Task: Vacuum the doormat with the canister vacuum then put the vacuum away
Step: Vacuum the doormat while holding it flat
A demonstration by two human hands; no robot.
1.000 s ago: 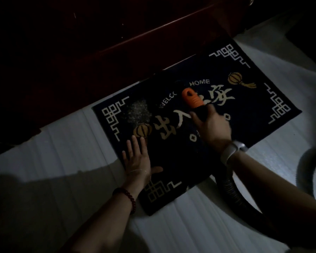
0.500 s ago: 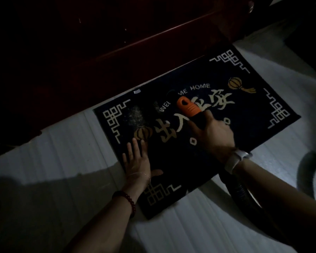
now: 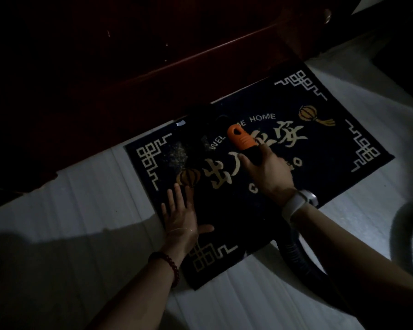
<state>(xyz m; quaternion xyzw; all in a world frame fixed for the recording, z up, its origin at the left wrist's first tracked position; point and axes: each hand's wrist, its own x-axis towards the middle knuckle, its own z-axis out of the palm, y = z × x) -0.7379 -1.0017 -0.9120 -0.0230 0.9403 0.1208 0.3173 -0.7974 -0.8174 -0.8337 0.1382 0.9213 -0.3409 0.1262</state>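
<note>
A dark doormat [image 3: 339, 163] with pale lettering and corner patterns lies on the light floor against a dark red door. My right hand [image 3: 267, 172] grips the vacuum's handle below its orange end [image 3: 240, 139]; the black nozzle [image 3: 200, 120] reaches toward the mat's far edge, hard to make out in the dark. A patch of pale crumbs [image 3: 177, 154] lies on the mat's left part. My left hand [image 3: 180, 215] presses flat on the mat's near left edge, fingers spread. The ribbed black hose [image 3: 296, 260] runs back under my right forearm.
The dark red door [image 3: 153, 67] and its sill run along the mat's far side. A dark hose loop [image 3: 401, 225] curves at the right edge. A small white scrap [image 3: 181, 123] lies by the mat's far edge. Light floor [image 3: 69, 210] spreads to the left and front.
My right hand has moved the orange handle and nozzle left, toward the mat's far-left part by the crumbs. My left hand stays pressed on the mat.
</note>
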